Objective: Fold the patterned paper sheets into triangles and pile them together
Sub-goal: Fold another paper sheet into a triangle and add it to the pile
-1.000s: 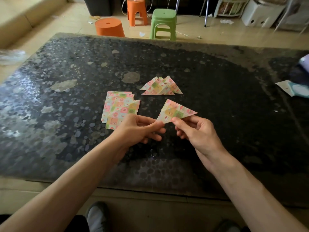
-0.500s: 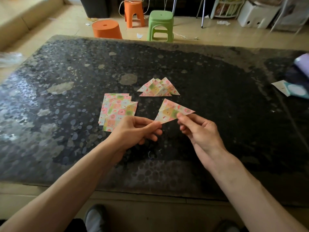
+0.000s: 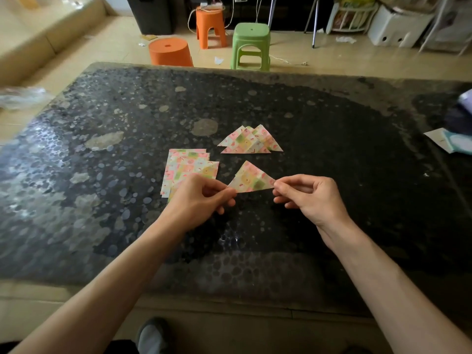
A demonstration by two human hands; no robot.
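A folded triangle (image 3: 251,178) of patterned paper is held between the two hands, just above the dark speckled table (image 3: 332,154), its long edge toward the person and its peak pointing away. The left hand (image 3: 201,200) pinches the triangle's left corner between thumb and forefinger, the other fingers curled underneath; the right hand (image 3: 310,198) pinches the right corner the same way, so the paper spans the gap between them. Just beyond the left hand lies the stack of flat sheets (image 3: 190,169), slightly fanned (its near corner is hidden behind the knuckles). Farther away, beyond the held triangle, sits the pile of finished triangles (image 3: 251,141), overlapping one another, apart from both hands and from the flat stack. At the table's right edge lie some white and pale blue papers (image 3: 449,141). On the floor past the table stand a green stool (image 3: 251,46) and two orange stools (image 3: 169,52).
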